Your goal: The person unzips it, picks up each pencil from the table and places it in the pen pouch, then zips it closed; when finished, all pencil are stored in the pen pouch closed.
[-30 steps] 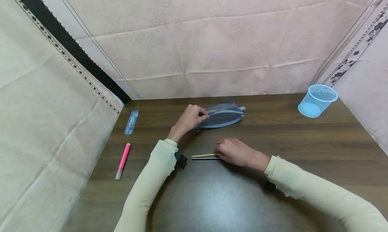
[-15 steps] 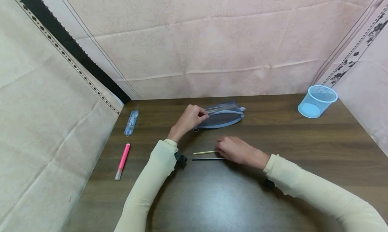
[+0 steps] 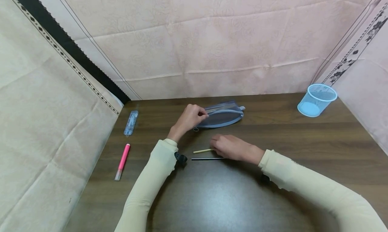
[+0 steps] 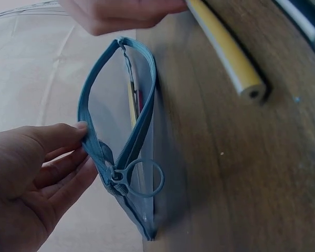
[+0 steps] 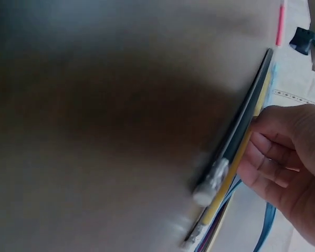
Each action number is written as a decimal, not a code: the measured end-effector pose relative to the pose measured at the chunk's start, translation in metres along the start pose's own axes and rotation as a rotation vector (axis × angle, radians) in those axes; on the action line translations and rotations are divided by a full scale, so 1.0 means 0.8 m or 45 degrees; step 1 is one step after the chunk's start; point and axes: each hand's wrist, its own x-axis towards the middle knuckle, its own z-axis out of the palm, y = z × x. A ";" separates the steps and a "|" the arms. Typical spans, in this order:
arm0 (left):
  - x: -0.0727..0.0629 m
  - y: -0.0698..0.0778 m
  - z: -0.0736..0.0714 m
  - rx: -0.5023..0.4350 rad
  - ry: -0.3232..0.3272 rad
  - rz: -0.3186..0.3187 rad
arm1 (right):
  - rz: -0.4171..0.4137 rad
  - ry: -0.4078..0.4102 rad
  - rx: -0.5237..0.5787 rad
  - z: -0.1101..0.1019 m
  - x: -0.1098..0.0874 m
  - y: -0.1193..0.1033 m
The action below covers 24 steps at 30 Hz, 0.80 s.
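Note:
My left hand [image 3: 189, 119] pinches the rim of a clear pencil pouch [image 3: 225, 123] with blue zip edging. In the left wrist view the mouth of the pouch [image 4: 151, 73] gapes, its ring pull hangs near the fingers, and slim things including a yellow one show inside. Between the thumb and fingers of my right hand [image 3: 233, 147] is a yellow pencil [image 3: 202, 151], raised slightly off the table. A black pencil [image 3: 206, 159] lies beside it on the wood, its eraser end [image 5: 212, 184] visible in the right wrist view.
At the left lie a pink marker [image 3: 123, 159] and a small blue translucent object [image 3: 131, 123] of unclear kind. A light blue mesh cup [image 3: 313, 105] stands at the back right. Cloth hangs behind the wooden table [image 3: 272, 134].
The yellow pencil has come away from the black one, moving up and toward the pouch in my right hand. My left hand and the pouch keep their place.

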 end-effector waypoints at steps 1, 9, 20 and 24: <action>0.000 0.000 0.000 0.000 0.000 0.001 | -0.003 0.005 -0.016 0.001 0.000 0.002; 0.002 -0.001 -0.002 -0.004 -0.008 -0.004 | -0.025 0.060 0.072 -0.011 -0.004 0.010; 0.008 0.004 0.002 -0.004 -0.027 0.007 | 0.119 0.325 0.922 -0.059 -0.016 0.012; 0.007 0.003 0.000 0.003 -0.016 -0.008 | 0.303 0.327 1.296 -0.068 -0.013 0.007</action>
